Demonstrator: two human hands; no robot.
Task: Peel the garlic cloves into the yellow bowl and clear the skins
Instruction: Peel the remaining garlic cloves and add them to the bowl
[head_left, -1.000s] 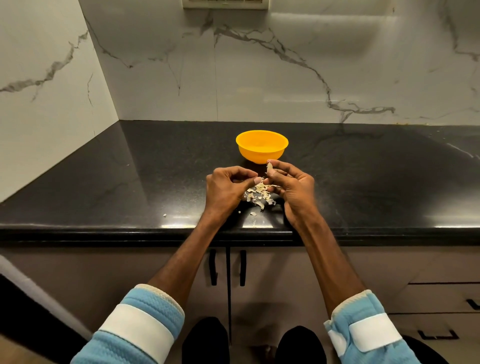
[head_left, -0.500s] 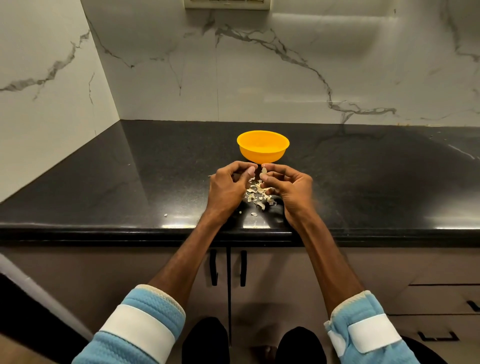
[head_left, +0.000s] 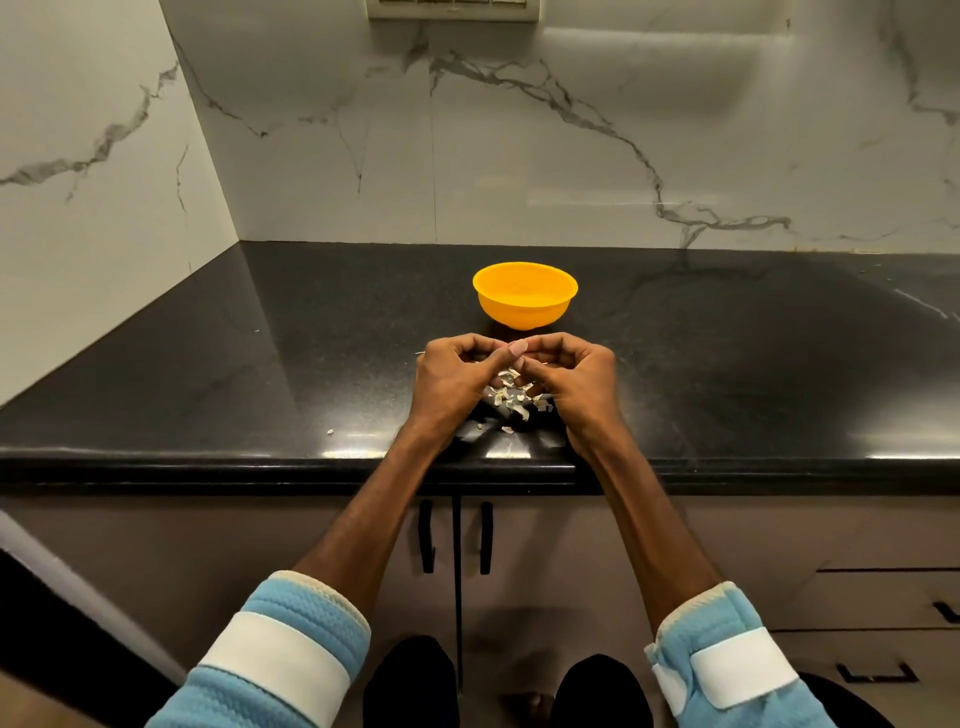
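The yellow bowl (head_left: 524, 295) stands on the black counter just beyond my hands; its inside is not visible. My left hand (head_left: 454, 382) and my right hand (head_left: 576, 382) are curled and meet fingertip to fingertip above a small heap of pale garlic skins (head_left: 517, 397). The left thumb lies against the right fingertips. Whatever they pinch between them is hidden by the fingers, so no clove shows.
The counter's front edge (head_left: 363, 462) runs just under my wrists, with cabinet doors and handles (head_left: 427, 538) below. Stray skin bits lie at the left (head_left: 330, 431). Marble walls close off the left side and the back.
Both hands have drawn closer together and curled over the skins. The pale piece seen between the right fingers earlier is now hidden.
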